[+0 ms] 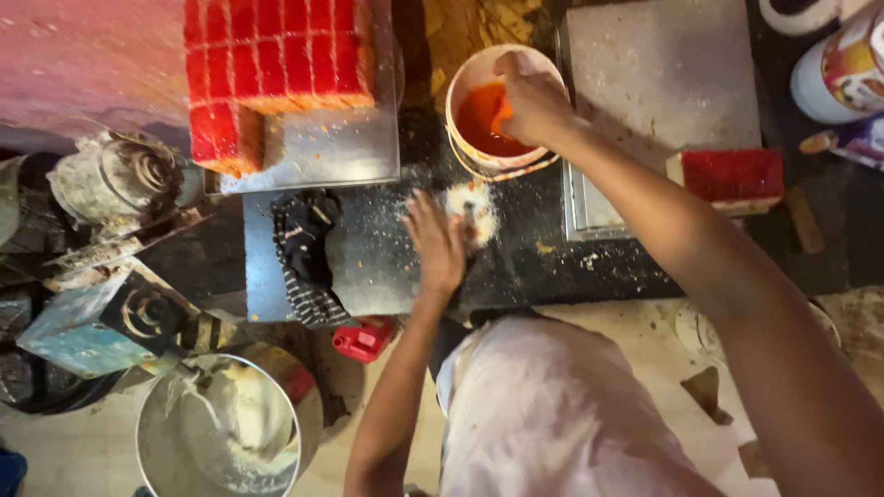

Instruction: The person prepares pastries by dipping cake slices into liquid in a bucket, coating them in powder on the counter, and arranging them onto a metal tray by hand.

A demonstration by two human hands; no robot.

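Note:
My right hand (534,99) reaches into a white bucket (465,78) of orange-red liquid, fingers closed around something small and orange that I cannot make out. My left hand (436,241) lies flat with fingers spread on the dark worktop (516,262), right beside a small white crumbly cake piece (476,210) dusted with crumbs. A large block of red-topped cake cut into squares (276,64) sits on a steel tray (322,152) to the upper left. One separate red-topped slice (732,177) rests to the right.
A striped dark cloth (304,253) lies left of my left hand. A steel pot with white cream (226,428) stands on the floor, with a small red container (364,339) near it. A grey board (663,64) and printed tubs (843,69) are at the upper right.

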